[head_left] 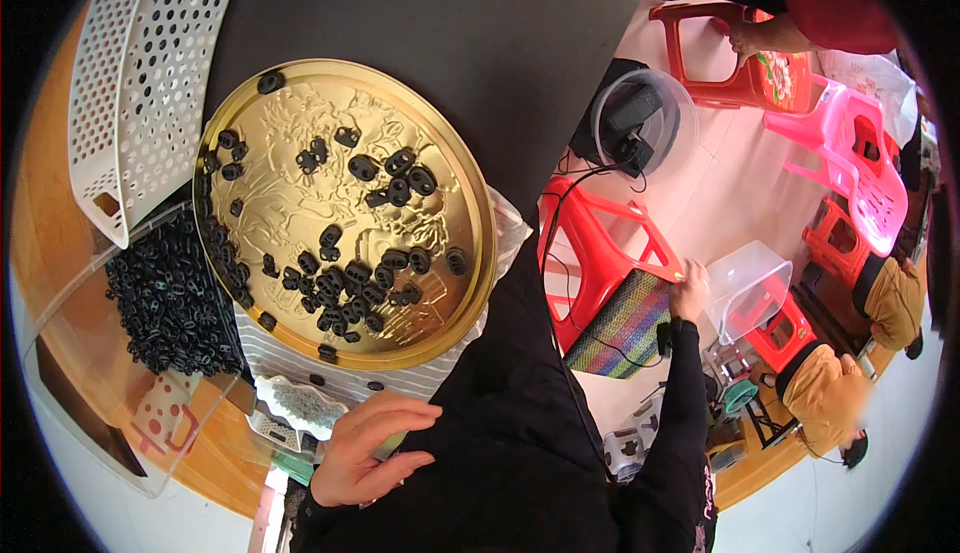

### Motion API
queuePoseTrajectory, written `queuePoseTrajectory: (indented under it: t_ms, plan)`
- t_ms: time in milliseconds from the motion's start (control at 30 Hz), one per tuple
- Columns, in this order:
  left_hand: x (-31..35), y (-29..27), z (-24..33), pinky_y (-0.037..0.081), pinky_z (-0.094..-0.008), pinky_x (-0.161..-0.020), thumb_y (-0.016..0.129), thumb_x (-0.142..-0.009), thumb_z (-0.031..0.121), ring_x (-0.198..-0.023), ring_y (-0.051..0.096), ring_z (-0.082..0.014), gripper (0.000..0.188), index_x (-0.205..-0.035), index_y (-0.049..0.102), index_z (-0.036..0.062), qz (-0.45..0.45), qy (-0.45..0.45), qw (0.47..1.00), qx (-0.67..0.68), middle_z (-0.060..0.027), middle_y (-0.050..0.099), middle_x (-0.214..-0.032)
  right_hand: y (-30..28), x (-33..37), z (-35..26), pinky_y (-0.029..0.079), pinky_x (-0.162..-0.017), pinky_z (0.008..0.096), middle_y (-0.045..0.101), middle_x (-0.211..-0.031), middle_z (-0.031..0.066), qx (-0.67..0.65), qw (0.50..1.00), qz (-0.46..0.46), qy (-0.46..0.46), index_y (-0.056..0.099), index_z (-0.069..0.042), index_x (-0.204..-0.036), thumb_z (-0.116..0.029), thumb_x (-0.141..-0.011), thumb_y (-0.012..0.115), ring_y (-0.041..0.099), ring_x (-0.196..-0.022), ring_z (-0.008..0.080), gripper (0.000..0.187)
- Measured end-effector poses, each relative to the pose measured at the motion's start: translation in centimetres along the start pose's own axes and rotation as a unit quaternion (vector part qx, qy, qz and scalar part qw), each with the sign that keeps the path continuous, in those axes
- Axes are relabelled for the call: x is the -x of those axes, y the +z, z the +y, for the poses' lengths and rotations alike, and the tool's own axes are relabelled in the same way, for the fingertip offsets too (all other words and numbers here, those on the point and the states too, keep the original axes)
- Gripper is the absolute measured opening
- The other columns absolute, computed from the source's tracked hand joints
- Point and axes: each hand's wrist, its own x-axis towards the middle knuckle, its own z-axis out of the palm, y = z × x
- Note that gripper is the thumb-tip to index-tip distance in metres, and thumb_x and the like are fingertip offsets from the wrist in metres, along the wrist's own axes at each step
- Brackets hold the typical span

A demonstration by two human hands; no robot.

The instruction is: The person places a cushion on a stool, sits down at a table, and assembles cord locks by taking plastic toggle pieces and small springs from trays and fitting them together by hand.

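Over my lap, my left hand [370, 448] is raised with thumb and fingers apart and holds nothing. It is nearest the front edge of a round gold tray [300, 338], which has an embossed floor and carries several small black two-hole cord locks [355, 288]. Off to the right, my right hand [690, 293] grips the edge of a red plastic stool [580, 243] by its multicoloured woven seat cover [625, 323]. Some of that hand's fingers are hidden. Left of the tray, a clear bin [75, 298] holds a heap of black cord locks [170, 293].
A white perforated basket [150, 83] stands at the far left on the dark tabletop [430, 23]. On the floor at right are a clear tub [675, 138] with black adapters, a clear box [750, 288] and a pink chair [850, 153]. Another person's hand [742, 43] touches a red stool [690, 28].
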Motion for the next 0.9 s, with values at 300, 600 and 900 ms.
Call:
queuePoseTrajectory:
  t_ms: [300,600,900]
  plan:
    - [2.2,0.6,-0.6,0.049,-0.0334,-0.078,0.076,-0.075,0.004,-0.096,0.062,-0.0291,0.039,-0.110,0.061,0.0005,0.081,-0.033,0.993,0.077,-0.0160,0.064,-0.114,13.9,-6.1,-0.3,0.051,-0.082,0.0399,0.070,-0.094,0.0180,0.036,0.817,-0.574,0.030,0.068,-0.005,-0.109,-0.056,-0.084,0.061,0.068,-0.087,0.0282,0.057]
    - [1.1,1.4,-2.2,0.048,-0.0294,-0.071,0.076,-0.076,0.004,-0.097,0.062,-0.0259,0.040,-0.113,0.061,0.0026,0.118,-0.040,0.983,0.133,-0.0150,0.064,-0.115,17.0,-5.2,-2.1,0.053,-0.071,0.0387,0.071,-0.083,0.0186,-0.110,0.839,-0.525,0.089,0.071,0.002,-0.087,-0.038,-0.077,0.073,0.069,-0.077,0.0290,0.041]
    - [2.2,-0.7,-2.4,0.048,-0.0365,-0.086,0.074,-0.078,0.005,-0.103,0.061,-0.0286,0.039,-0.114,0.060,0.0021,0.140,-0.049,0.975,0.168,-0.0152,0.062,-0.116,16.8,-4.6,-5.7,0.052,-0.065,0.0365,0.069,-0.079,0.0140,-0.181,0.842,-0.506,-0.052,0.069,0.001,-0.090,-0.026,-0.082,0.069,0.066,-0.072,0.0245,0.028]
